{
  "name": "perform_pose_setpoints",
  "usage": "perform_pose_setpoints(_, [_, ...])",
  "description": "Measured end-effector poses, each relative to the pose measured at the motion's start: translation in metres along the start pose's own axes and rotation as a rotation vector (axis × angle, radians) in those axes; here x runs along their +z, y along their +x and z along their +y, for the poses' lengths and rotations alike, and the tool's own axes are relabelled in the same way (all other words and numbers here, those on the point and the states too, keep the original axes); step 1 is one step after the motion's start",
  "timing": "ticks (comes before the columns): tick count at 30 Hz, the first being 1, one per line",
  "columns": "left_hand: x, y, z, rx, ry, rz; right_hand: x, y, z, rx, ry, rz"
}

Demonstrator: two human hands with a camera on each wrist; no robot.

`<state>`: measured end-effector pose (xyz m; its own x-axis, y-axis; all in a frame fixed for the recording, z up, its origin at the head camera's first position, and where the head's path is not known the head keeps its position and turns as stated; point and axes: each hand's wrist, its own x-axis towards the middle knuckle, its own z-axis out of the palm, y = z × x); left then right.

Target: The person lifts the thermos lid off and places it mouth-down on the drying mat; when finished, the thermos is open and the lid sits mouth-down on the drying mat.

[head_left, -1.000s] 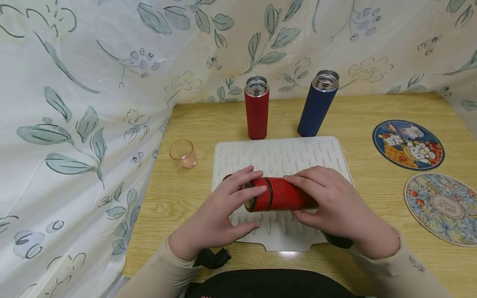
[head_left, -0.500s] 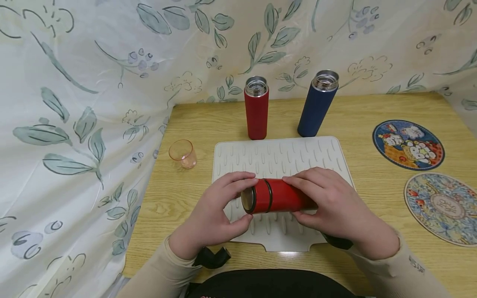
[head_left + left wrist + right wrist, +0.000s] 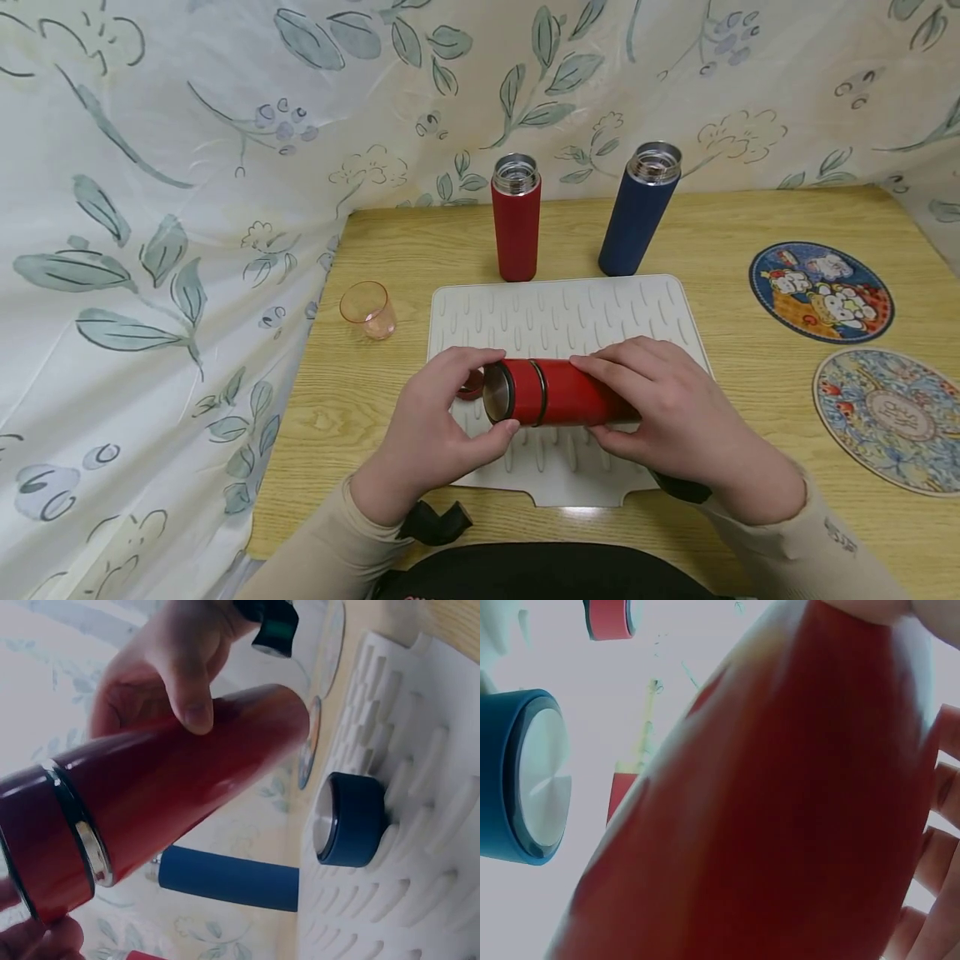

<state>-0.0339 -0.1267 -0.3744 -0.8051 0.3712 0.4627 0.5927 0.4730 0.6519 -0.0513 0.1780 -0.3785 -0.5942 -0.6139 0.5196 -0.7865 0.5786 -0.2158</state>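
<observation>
A red thermos (image 3: pixel 585 392) with a silver-topped red lid (image 3: pixel 523 392) lies sideways in the air over a white ribbed mat (image 3: pixel 562 312). My right hand (image 3: pixel 663 412) grips its body from the right. At the other end, the thumb and fingers of my left hand (image 3: pixel 431 425) pinch the lid around its rim. A dark ring separates lid and body. Behind my left hand a loose red lid (image 3: pixel 471 385) sits partly hidden on the mat. The left wrist view also shows a loose blue lid (image 3: pixel 356 821) on the mat, hidden from the head view.
An uncapped red thermos (image 3: pixel 516 229) and an uncapped blue thermos (image 3: pixel 637 221) stand behind the mat. To the left is a small clear orange-rimmed cup (image 3: pixel 371 312). Two round patterned coasters, one blue (image 3: pixel 821 292) and one pale (image 3: pixel 892 421), lie at the right.
My left hand has drawn back from over the thermos's end, and its thumb and fingers have closed around the lid. The right hand stays in place.
</observation>
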Motion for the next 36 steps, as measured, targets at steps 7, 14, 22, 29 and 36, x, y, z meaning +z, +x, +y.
perform_pose_setpoints(7, [-0.005, 0.000, -0.002, -0.157, -0.044, 0.067, -0.004, -0.006, 0.006, 0.046, -0.026, 0.014])
perform_pose_setpoints(14, [-0.004, -0.004, -0.007, -0.176, 0.053, 0.023, -0.014, -0.011, 0.015, 0.081, -0.041, 0.066])
perform_pose_setpoints(22, [0.011, -0.012, -0.017, -0.112, 0.202, -0.153, -0.029, -0.031, 0.027, 0.261, 0.038, 0.189])
perform_pose_setpoints(29, [0.029, -0.019, -0.023, -0.051, 0.337, -0.275, -0.039, -0.052, 0.047, 0.597, 0.150, 0.403])
perform_pose_setpoints(36, [0.039, -0.021, -0.028, -0.031, 0.416, -0.333, -0.041, -0.060, 0.065, 1.023, 0.190, 0.621])
